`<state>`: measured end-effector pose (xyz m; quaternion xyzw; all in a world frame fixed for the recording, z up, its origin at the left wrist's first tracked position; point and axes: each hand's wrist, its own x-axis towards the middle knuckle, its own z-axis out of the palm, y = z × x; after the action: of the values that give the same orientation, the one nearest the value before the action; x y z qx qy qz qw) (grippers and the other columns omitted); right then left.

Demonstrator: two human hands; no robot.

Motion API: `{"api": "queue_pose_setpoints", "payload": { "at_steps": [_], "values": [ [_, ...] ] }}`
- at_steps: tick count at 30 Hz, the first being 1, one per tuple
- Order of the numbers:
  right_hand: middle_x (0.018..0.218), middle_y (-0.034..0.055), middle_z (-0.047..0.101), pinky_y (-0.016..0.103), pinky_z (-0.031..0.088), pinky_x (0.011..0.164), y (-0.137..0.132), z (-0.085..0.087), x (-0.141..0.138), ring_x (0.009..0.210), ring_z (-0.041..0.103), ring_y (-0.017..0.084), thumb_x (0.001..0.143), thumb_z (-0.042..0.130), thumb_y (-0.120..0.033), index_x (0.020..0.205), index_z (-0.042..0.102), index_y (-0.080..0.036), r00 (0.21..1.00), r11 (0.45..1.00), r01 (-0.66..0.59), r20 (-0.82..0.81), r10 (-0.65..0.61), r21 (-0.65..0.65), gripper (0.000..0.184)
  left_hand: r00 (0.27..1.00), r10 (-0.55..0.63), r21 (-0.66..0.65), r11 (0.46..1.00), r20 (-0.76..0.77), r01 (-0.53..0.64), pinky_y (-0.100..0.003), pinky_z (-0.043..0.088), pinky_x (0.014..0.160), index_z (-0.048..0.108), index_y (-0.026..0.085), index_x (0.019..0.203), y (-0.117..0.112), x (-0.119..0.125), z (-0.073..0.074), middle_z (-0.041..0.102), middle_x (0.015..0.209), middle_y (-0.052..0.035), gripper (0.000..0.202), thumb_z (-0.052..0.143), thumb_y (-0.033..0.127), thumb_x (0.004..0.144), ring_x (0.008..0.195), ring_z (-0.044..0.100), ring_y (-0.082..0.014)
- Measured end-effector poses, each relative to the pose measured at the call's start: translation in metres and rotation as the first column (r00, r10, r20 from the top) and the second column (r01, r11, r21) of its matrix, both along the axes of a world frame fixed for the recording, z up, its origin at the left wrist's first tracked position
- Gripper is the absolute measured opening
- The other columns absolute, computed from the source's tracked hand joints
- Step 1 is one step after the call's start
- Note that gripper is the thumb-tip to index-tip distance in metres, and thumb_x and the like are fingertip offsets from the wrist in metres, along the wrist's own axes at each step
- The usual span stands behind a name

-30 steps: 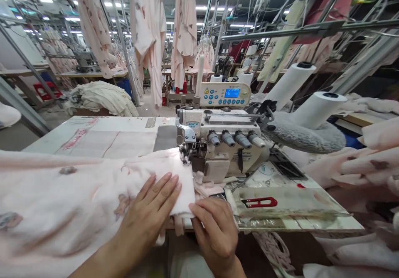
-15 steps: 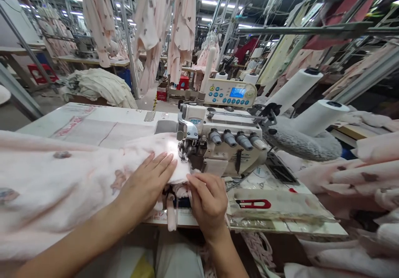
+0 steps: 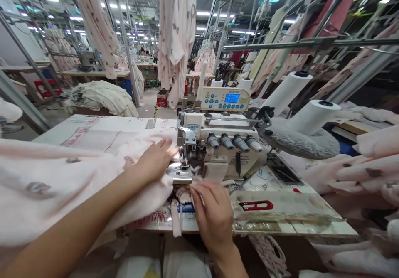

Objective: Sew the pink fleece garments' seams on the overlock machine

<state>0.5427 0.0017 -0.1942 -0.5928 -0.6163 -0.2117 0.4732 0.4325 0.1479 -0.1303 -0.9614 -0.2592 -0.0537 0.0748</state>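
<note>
Pale pink printed fabric (image 3: 84, 178) spreads over the left of the table up to the overlock sewing machine (image 3: 230, 132). Flat on this fabric, just left of the presser foot (image 3: 184, 157), lies my left hand (image 3: 152, 161) with fingers stretched out. My right hand (image 3: 215, 211) is in front of the machine, thumb and fingertips pinched together; whatever they hold, if anything, is hidden. The metal plate (image 3: 179, 174) below the needle area is bare. Close to my right fingertips, a pink fabric strip (image 3: 176, 220) hangs over the table's front edge.
Red thread snips (image 3: 257, 205) lie right of my right hand. Thread cones (image 3: 288, 91) and a grey fuzzy roll (image 3: 305, 141) stand behind the machine's right end. Pink pieces (image 3: 368, 174) are heaped at the right. Garments (image 3: 176, 33) hang overhead from rails.
The fabric has shifted back and left, uncovering the metal plate. My left hand moved forward with it. My right hand, earlier pinching the fabric's edge, is now apart from it.
</note>
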Motion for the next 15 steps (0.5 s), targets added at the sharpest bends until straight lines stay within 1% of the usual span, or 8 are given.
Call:
{"api": "queue_pose_setpoints", "payload": {
  "at_steps": [2,4,6,8,10,12,14,15],
  "values": [
    [0.084,0.0058,0.059,0.032,0.04,0.071,-0.005,0.001,-0.009,0.08,0.051,0.017,0.087,0.049,-0.01,0.09,0.058,-0.016,0.998,0.998,-0.061,-0.005,0.061,-0.033,0.012,0.998,0.036,0.0,0.999,-0.06,-0.036,-0.043,0.042,0.092,0.055,0.014,0.109,0.01,0.004,0.005,0.039,0.136,-0.0189,0.046,0.055,0.001,0.066,0.121,0.043,-0.0305],
    [0.084,0.0053,0.06,0.031,0.04,0.07,-0.007,0.001,-0.017,0.079,0.051,0.018,0.088,0.048,-0.011,0.089,0.058,-0.016,0.993,0.99,-0.118,-0.018,0.117,-0.076,0.012,0.993,0.078,-0.005,0.997,-0.084,-0.079,-0.044,0.042,0.092,0.052,0.015,0.116,0.02,0.0,0.004,0.034,0.14,-0.019,0.053,0.052,-0.001,0.066,0.125,0.039,-0.032],
    [0.083,0.0053,0.06,0.031,0.041,0.069,-0.008,0.0,-0.023,0.078,0.052,0.018,0.089,0.046,-0.012,0.088,0.058,-0.016,0.986,0.977,-0.166,-0.039,0.162,-0.131,0.012,0.989,0.131,-0.019,0.991,-0.061,-0.133,-0.045,0.043,0.09,0.045,0.019,0.127,0.025,-0.014,-0.003,0.033,0.14,-0.0172,0.06,0.046,-0.002,0.07,0.125,0.038,-0.0317],
    [0.081,0.005,0.059,0.03,0.042,0.067,-0.009,-0.004,-0.027,0.077,0.052,0.017,0.089,0.044,-0.014,0.086,0.058,-0.017,0.977,0.962,-0.211,-0.078,0.2,-0.175,0.015,0.986,0.167,-0.059,0.984,0.001,-0.167,-0.043,0.043,0.09,0.035,0.021,0.134,0.022,-0.038,-0.015,0.035,0.14,-0.0161,0.064,0.04,-0.001,0.074,0.125,0.039,-0.0298],
    [0.082,0.0049,0.059,0.029,0.043,0.068,-0.009,-0.008,-0.03,0.077,0.054,0.017,0.09,0.042,-0.015,0.087,0.059,-0.018,0.96,0.945,-0.26,-0.159,0.231,-0.198,0.017,0.978,0.189,-0.116,0.977,0.09,-0.178,-0.039,0.042,0.093,0.027,0.015,0.138,0.009,-0.065,-0.028,0.037,0.139,-0.0171,0.065,0.039,0.002,0.075,0.124,0.04,-0.0274],
    [0.084,0.0046,0.06,0.028,0.043,0.069,-0.006,-0.011,-0.032,0.079,0.055,0.017,0.09,0.043,-0.02,0.092,0.059,-0.019,0.92,0.923,-0.32,-0.302,0.248,-0.216,0.016,0.947,0.264,-0.185,0.955,0.185,-0.231,-0.035,0.045,0.088,0.026,0.012,0.136,-0.013,-0.086,-0.036,0.045,0.133,-0.017,0.063,0.04,0.007,0.075,0.116,0.05,-0.0253],
    [0.084,0.0038,0.061,0.026,0.043,0.064,-0.001,-0.012,-0.034,0.075,0.057,0.016,0.089,0.046,-0.031,0.097,0.06,-0.019,0.836,0.895,-0.386,-0.496,0.237,-0.224,0.019,0.912,0.339,-0.282,0.92,0.23,-0.271,-0.03,0.049,0.073,0.037,0.015,0.128,-0.04,-0.097,-0.035,0.062,0.112,-0.0113,0.049,0.039,0.013,0.079,0.095,0.063,-0.0226],
    [0.08,0.0029,0.061,0.024,0.042,0.06,0.003,-0.011,-0.034,0.069,0.056,0.016,0.088,0.046,-0.037,0.094,0.061,-0.019,0.772,0.875,-0.429,-0.594,0.227,-0.224,0.024,0.914,0.334,-0.336,0.909,0.229,-0.248,-0.028,0.048,0.066,0.045,0.018,0.119,-0.055,-0.097,-0.032,0.068,0.098,-0.0066,0.039,0.038,0.017,0.08,0.083,0.065,-0.0208]
  ]
}}
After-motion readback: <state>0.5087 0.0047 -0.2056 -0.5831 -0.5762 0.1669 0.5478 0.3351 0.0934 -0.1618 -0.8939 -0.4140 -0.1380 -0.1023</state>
